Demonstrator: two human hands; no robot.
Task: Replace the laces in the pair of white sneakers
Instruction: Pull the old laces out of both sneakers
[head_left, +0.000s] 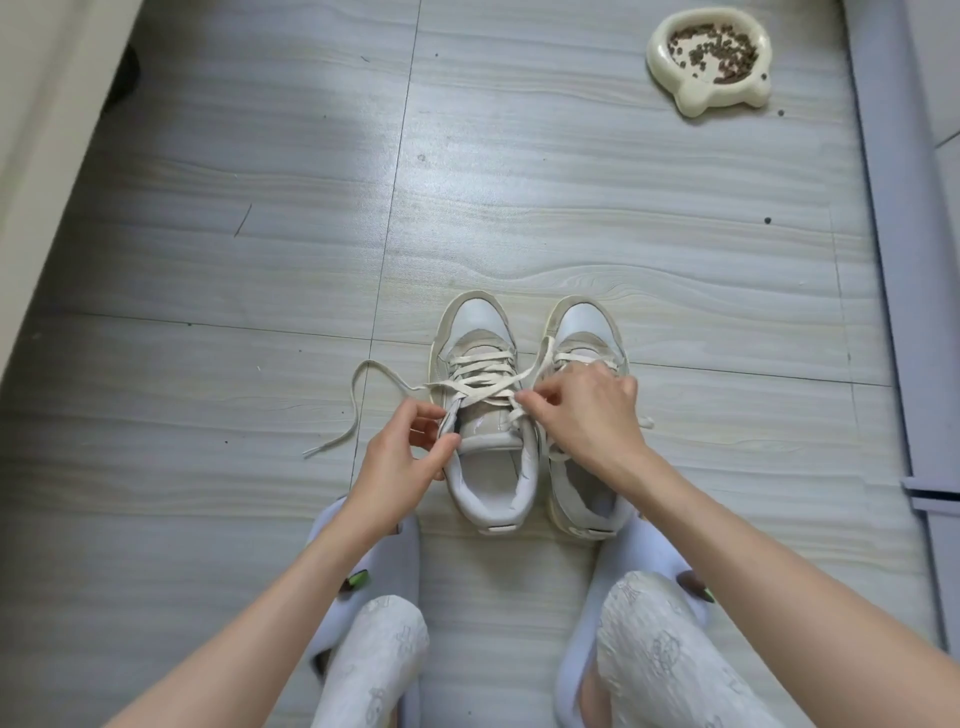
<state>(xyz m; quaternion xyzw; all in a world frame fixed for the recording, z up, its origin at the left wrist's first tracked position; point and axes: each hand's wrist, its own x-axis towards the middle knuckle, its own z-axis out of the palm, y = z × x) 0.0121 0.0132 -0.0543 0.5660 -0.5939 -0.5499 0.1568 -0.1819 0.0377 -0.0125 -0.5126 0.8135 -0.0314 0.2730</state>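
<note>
Early stage: both sneakers on floor (260, 234) laced. Left hand (402, 452) pinches left sneaker (485, 415) collar; right hand (587, 415) pinches its lace (483, 387). Right sneaker (584, 332) untouched.

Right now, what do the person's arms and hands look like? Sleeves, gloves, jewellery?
Both forearms are bare to the bottom edge of the frame: no sleeves show. The left hand and right hand wear no gloves, and no rings, watch or bracelets are visible. Fingernails look short and unpainted, as far as can be told.
</note>
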